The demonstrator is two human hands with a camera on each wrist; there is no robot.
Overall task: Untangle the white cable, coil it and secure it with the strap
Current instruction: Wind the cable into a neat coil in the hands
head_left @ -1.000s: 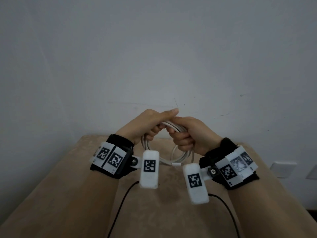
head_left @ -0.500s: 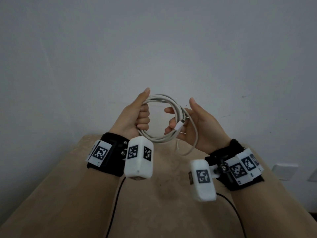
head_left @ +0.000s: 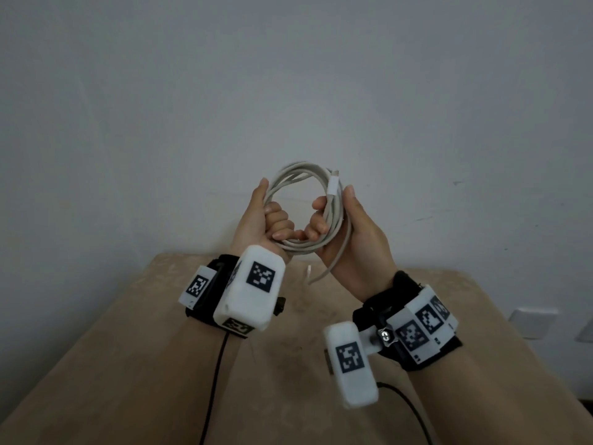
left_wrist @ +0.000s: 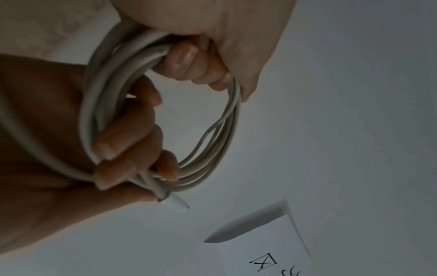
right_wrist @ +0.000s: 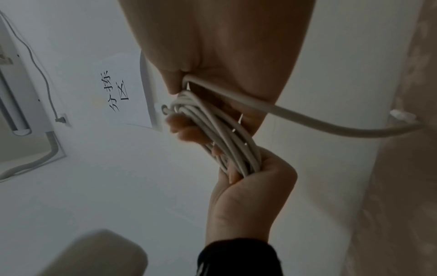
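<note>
The white cable (head_left: 298,171) is wound into a ring of several loops, held up in front of the wall. My left hand (head_left: 271,216) grips the ring's left side, fingers curled round the strands and thumb up along them. My right hand (head_left: 359,226) grips the right side, thumb and fingers holding one connector (head_left: 333,187) against the loops. A loose tail (head_left: 324,271) hangs below the right palm. The left wrist view shows the coil (left_wrist: 220,130) and connector (left_wrist: 176,204). In the right wrist view, the tail (right_wrist: 331,127) trails right. I cannot pick out a strap.
A beige table (head_left: 160,364) lies below my forearms, against a plain grey wall (head_left: 288,75). Black wrist-camera leads (head_left: 215,380) hang over the table. A wall socket (head_left: 532,322) sits at the right. A paper sign (right_wrist: 120,93) with handwriting is stuck on the wall.
Both hands have risen from just above the table to in front of the wall. The bunched cable has opened into a round coil, and the connector now points up in my right hand's grip.
</note>
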